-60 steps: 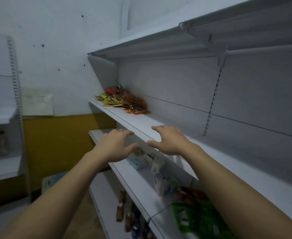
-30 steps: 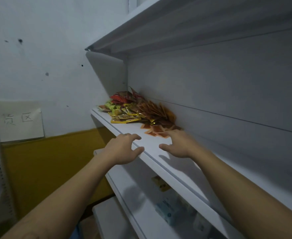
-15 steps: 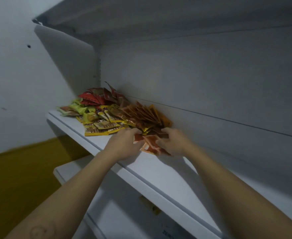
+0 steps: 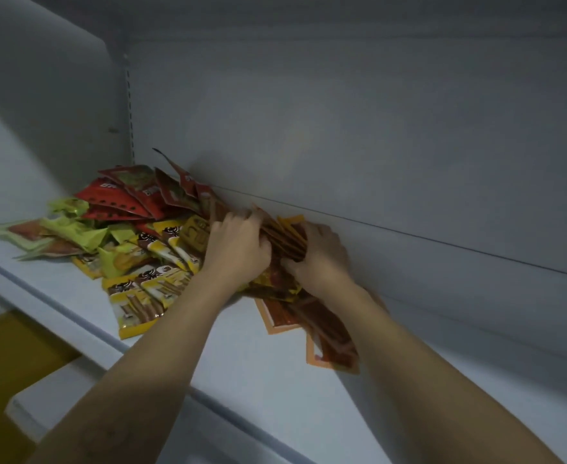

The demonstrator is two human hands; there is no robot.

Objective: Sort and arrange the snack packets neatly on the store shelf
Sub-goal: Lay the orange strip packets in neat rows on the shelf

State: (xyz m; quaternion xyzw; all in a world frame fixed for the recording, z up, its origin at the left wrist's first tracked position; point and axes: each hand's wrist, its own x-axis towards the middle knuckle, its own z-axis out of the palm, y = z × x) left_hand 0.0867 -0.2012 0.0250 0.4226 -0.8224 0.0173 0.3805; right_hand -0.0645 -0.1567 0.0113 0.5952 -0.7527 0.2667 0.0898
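On white metal store shelf (image 4: 275,380), against back panel: gripping bundle of orange-brown foil snack packets (image 4: 287,239) stood on edge, hands close together. Left hand (image 4: 238,246) at bundle's 9 o'clock, right hand (image 4: 322,259) at 3 o'clock, fingers curled round it. Flat orange packets (image 4: 329,333) lying at 6 o'clock, yellow stick-snack packets (image 4: 148,293) at 8, red packets (image 4: 121,199) and green packets (image 4: 74,229) heaped at 9–10.
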